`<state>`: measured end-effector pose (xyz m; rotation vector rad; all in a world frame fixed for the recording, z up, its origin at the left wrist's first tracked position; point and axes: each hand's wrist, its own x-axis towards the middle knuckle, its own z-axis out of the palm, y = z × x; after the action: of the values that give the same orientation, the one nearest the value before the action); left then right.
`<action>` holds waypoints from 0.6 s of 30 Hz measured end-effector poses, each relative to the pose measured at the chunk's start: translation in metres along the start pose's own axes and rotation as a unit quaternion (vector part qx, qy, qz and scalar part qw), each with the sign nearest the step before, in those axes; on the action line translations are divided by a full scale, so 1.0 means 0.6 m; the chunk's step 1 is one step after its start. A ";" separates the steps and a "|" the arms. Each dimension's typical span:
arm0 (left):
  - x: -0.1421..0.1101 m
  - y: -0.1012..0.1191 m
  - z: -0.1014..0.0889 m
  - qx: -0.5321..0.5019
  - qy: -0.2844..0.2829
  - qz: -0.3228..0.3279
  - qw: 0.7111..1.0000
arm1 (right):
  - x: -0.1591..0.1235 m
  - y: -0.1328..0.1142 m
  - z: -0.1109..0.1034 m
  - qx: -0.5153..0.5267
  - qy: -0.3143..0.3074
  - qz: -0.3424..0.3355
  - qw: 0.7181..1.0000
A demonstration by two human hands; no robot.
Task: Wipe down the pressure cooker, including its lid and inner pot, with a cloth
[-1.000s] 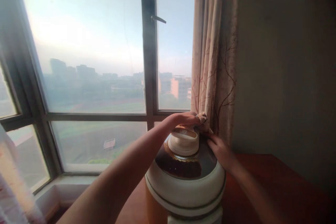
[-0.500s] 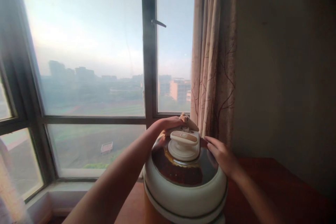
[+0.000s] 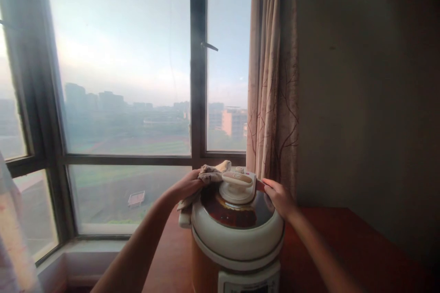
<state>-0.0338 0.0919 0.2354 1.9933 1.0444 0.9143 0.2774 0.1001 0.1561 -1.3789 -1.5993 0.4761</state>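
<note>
A round electric cooker with a cream rim, a dark glossy lid and a cream knob handle stands on a reddish wooden table. My left hand is closed on a beige cloth pressed against the lid's back left side. The cloth hangs a little over the cooker's left rim. My right hand rests on the lid's right side, fingers together and lying on it, holding nothing.
A large window with a dark frame fills the left and centre, with a latch handle on its post. A patterned curtain hangs right behind the cooker. A dim wall is on the right.
My left hand has dragged the cloth from behind the knob round to the lid's left side. My right hand stayed on the right side. The view drew back and tilted down.
</note>
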 end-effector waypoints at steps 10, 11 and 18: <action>-0.163 0.049 0.118 0.280 0.168 0.043 0.944 | 0.004 -0.002 0.002 0.002 -0.007 -0.008 1.000; -0.173 0.050 0.126 0.289 0.175 0.046 0.940 | 0.004 -0.003 0.002 0.001 -0.008 -0.007 1.000; -0.167 0.069 0.105 0.317 0.146 0.059 0.935 | 0.009 -0.001 0.003 -0.006 -0.009 -0.001 1.000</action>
<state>-0.0089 -0.0285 0.2113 2.5166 1.5498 1.0519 0.2758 0.1054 0.1581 -1.3851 -1.6200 0.4807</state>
